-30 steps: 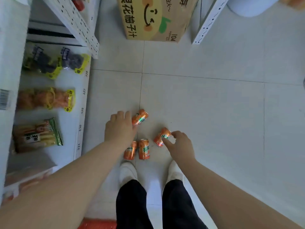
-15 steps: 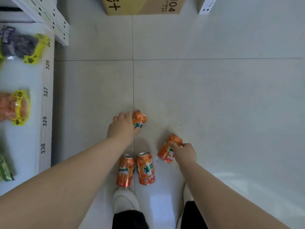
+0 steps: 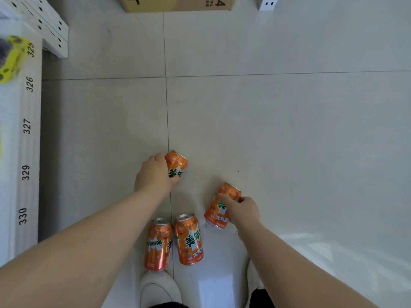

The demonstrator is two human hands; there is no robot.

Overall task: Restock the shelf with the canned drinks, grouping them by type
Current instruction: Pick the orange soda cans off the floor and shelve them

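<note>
I see left hand (image 3: 155,174) gripping orange can (image 3: 177,163), right hand (image 3: 242,211) gripping second can (image 3: 216,213), both tilted, low at floor (image 3: 289,141). Two spare cans (image 3: 189,238) stand upright between arms. Leftward lies shelf (image 3: 26,152) edge; left hand nearer.

This looks like a shop. A long white shelf board (image 3: 26,152) on the left has black numbers like 326 and 327 printed along its edge, and a yellow snack bag (image 3: 11,56) lies on it. White metal posts with holes (image 3: 51,30) stand beside it, a brown cardboard box (image 3: 178,4) sits on the pale tile floor (image 3: 289,130), and there are four orange drink cans (image 3: 189,240) of the same kind.
</note>
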